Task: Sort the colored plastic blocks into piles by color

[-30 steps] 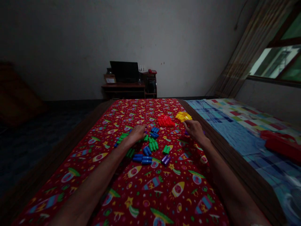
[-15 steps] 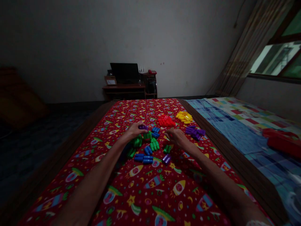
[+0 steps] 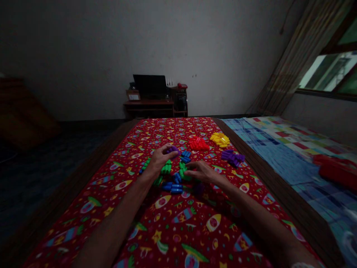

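Note:
My left hand (image 3: 159,160) is closed round a purple plastic toy block (image 3: 173,150), just above the far side of a loose group of blocks. My right hand (image 3: 203,172) is at the group's right side, thumb and fingers apart beside the green blocks (image 3: 182,169); I cannot tell whether it touches them. Between the hands lie blue blocks (image 3: 185,156), with more blue blocks (image 3: 172,187) nearer to me. Other green blocks (image 3: 166,168) are partly covered by my left hand. A dark purple block (image 3: 198,189) lies in the shadow under my right wrist.
Separate piles of red blocks (image 3: 198,143), yellow blocks (image 3: 220,140) and purple blocks (image 3: 233,158) lie on the red patterned cloth (image 3: 178,230) at the right. A bed (image 3: 267,156) with a red bag (image 3: 337,169) adjoins the table. A desk with a monitor (image 3: 150,86) stands by the wall.
My right hand has moved left and nearer to me, to the green blocks. My left hand still holds the purple block, slightly further right. The view has shifted a little.

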Demonstrator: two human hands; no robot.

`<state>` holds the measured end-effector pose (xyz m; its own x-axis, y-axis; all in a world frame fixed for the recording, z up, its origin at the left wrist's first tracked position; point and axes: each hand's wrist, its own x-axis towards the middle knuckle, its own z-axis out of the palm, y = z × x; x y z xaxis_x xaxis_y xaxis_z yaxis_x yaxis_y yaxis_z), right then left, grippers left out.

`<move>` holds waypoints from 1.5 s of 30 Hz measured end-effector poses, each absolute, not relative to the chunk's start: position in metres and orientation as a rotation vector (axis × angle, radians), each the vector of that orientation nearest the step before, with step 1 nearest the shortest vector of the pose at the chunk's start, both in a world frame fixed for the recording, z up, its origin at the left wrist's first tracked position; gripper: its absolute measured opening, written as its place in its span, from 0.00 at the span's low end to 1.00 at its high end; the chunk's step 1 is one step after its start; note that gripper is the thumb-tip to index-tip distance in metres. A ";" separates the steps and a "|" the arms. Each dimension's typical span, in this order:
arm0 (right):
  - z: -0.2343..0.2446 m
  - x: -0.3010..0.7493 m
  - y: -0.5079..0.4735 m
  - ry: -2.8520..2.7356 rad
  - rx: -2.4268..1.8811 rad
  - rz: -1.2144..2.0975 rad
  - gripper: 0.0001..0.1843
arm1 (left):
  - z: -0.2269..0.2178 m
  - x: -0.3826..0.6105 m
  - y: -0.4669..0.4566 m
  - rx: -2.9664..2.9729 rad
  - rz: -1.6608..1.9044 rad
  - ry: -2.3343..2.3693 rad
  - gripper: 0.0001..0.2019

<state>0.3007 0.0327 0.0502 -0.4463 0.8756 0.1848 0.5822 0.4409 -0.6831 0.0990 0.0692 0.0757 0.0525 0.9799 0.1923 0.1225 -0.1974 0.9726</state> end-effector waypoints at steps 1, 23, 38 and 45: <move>0.050 0.300 0.032 -2.115 -1.186 0.717 0.18 | 0.074 0.100 0.067 1.480 1.225 1.156 0.24; 0.071 0.454 0.059 -1.721 -2.411 -0.009 0.20 | 0.033 0.000 0.115 2.465 0.193 1.835 0.18; 0.082 0.369 0.048 -2.118 -1.653 -0.088 0.17 | 0.061 0.028 0.104 2.339 0.481 1.678 0.13; 0.056 0.305 0.026 -2.276 -1.022 0.340 0.16 | 0.078 0.079 0.065 2.216 0.427 1.229 0.17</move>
